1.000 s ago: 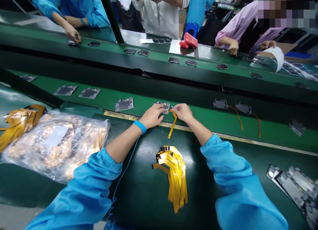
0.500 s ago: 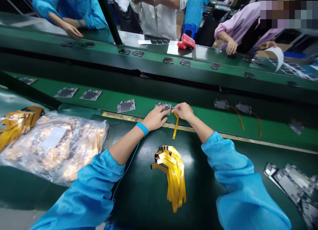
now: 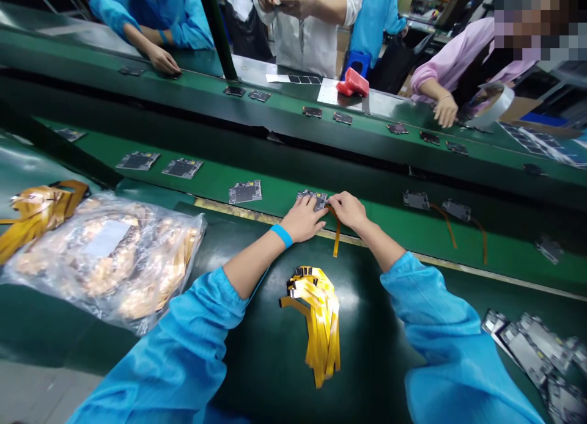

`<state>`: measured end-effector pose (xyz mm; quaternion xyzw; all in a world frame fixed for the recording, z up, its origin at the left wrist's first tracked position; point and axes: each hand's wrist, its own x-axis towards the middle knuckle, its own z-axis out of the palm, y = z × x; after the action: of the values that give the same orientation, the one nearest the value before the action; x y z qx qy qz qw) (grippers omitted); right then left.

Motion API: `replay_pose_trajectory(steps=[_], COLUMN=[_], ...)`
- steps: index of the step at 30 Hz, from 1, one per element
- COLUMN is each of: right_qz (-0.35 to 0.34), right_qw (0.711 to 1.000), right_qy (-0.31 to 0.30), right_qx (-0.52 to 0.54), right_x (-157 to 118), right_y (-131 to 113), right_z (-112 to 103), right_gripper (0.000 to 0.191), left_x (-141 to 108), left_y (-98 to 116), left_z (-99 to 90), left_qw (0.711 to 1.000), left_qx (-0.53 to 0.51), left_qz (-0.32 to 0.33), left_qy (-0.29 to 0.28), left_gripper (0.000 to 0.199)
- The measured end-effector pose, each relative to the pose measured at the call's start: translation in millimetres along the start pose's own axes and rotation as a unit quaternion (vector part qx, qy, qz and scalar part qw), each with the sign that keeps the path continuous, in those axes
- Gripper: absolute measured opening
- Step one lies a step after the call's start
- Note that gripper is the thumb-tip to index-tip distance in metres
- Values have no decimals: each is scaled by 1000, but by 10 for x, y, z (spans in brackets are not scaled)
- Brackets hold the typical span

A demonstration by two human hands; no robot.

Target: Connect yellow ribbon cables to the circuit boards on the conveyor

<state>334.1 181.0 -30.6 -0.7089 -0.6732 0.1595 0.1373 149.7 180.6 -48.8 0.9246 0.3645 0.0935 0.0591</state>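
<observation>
On the green belt, a grey circuit board (image 3: 304, 195) lies partly hidden under my left hand (image 3: 302, 221). The left fingers rest spread over the board's top, with the thumb held apart. At the board's right edge, my right hand (image 3: 349, 210) pinches the upper end of an amber flat flex cable (image 3: 337, 237). The cable's tail hangs down toward the belt's near edge. Where the cable meets the board, fingertips block my view, so I cannot tell whether they are joined. A bundle of yellow flex cables (image 3: 321, 326) lies on the bench below my hands.
Other boards (image 3: 245, 192) rest on the belt (image 3: 279, 176); two on the right have cables attached (image 3: 443, 222). A clear bag of cables (image 3: 110, 259) sits left, stacked boards (image 3: 532, 350) right. Across a second belt, co-workers' hands (image 3: 444, 109) are at work. A dark post (image 3: 59, 149) crosses left.
The view has shifted slightly, moving my hands and the board a little right in the picture. The cable has turned to a steeper, darker angle. A co-worker's hand at upper left now touches a board.
</observation>
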Motion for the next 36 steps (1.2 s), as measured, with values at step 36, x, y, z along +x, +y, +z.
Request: replay_pose_trajectory(steps=[36], right_qz=[83], right_qw=[892], right_qy=[307], right_qx=[322], right_x=[-889], right_y=[1040], right_z=[-2], right_gripper=[38], left_x=[-43], left_y=[268], left_z=[95], left_qw=[1000], left_qx=[-2], left_qz=[19], left_qy=[6], left_gripper=[49])
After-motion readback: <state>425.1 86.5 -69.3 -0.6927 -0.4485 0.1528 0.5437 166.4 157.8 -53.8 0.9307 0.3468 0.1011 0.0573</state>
